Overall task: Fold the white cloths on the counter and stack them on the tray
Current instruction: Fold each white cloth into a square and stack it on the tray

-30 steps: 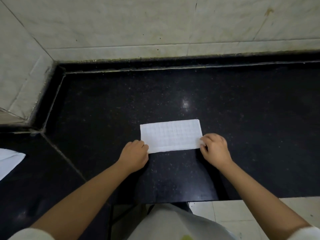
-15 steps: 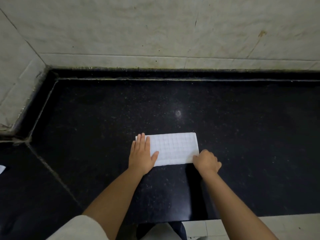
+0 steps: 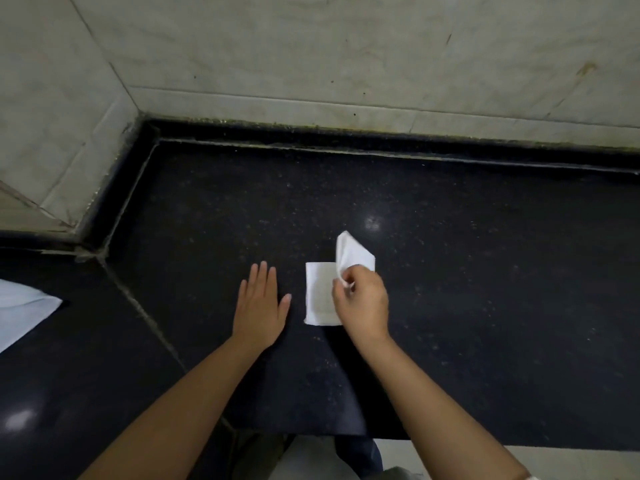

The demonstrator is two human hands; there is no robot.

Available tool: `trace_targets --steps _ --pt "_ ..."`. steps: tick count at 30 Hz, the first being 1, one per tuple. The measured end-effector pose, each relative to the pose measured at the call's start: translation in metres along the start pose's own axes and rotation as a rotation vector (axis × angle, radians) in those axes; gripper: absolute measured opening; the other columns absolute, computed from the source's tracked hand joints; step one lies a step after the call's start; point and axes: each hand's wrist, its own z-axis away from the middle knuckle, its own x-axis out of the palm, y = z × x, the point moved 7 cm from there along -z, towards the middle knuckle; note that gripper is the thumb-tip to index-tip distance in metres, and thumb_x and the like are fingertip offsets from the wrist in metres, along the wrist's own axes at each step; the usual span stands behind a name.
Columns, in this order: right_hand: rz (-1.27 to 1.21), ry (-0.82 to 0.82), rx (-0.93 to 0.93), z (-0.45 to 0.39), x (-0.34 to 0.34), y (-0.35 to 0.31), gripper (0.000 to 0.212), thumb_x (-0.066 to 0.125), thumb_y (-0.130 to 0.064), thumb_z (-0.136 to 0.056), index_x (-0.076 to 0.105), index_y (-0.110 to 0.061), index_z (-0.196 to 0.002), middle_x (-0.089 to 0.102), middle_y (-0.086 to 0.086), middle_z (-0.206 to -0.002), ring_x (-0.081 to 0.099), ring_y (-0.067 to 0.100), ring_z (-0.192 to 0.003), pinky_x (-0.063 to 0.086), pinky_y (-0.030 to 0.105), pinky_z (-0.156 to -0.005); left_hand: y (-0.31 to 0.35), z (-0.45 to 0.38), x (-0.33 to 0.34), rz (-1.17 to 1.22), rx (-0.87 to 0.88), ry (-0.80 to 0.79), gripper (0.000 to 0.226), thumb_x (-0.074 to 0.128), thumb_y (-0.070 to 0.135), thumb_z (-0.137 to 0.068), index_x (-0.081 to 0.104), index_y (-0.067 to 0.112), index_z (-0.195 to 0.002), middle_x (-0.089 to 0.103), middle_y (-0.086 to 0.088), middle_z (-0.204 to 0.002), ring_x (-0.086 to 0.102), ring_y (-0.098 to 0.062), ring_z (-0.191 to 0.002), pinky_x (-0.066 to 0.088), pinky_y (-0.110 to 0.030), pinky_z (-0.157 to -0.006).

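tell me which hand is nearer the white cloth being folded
Right. The right hand pinches the white cloth and lifts its edge; the left hand lies flat on the counter beside it, apart.

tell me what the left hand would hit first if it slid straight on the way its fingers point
Nothing close: the left hand lies flat on the black counter with fingers aimed at the back wall. The path looks free up to the counter's raised back edge. The white cloth lies off to its right, out of that line.
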Motion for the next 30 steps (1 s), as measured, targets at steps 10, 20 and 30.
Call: trace_targets --steps 10,20,30 --pt "0.304 -0.219 -0.326 0.028 0.065 0.000 0.008 0.064 -0.001 -0.056 0.061 -0.008 -0.056 0.059 0.001 -0.050 0.056 0.021 -0.045 0.046 0.026 -0.044 -0.041 0.020 0.017 -0.054 -0.013 0.058 0.083 0.001 0.051 -0.082 0.028 0.002 -0.143 0.023 -0.014 -0.153 0.018 -0.027 -0.143 0.006 -0.037 -0.114" --pt "0.104 -0.050 -0.190 0.022 0.047 0.001 0.012 0.065 0.008 -0.072 0.069 0.002 -0.083 0.069 0.012 -0.072 0.065 0.026 -0.067 0.041 0.013 -0.070 -0.042 0.021 0.017 -0.055 -0.001 0.061 0.084 -0.005 0.051 -0.080 0.021 0.005 -0.146 0.014 -0.011 -0.155 0.008 -0.023 -0.145 -0.005 -0.034 -0.112" --pt "0.155 -0.210 -0.249 0.023 0.056 0.010 0.016 0.057 0.006 -0.079 0.070 -0.001 -0.081 0.066 -0.001 -0.078 0.055 0.012 -0.070 0.041 0.000 -0.065 -0.039 0.020 0.016 -0.087 0.010 0.039 0.088 -0.011 0.052 -0.076 0.015 0.007 -0.147 0.008 -0.009 -0.157 0.003 -0.022 -0.146 -0.005 -0.034 -0.114"
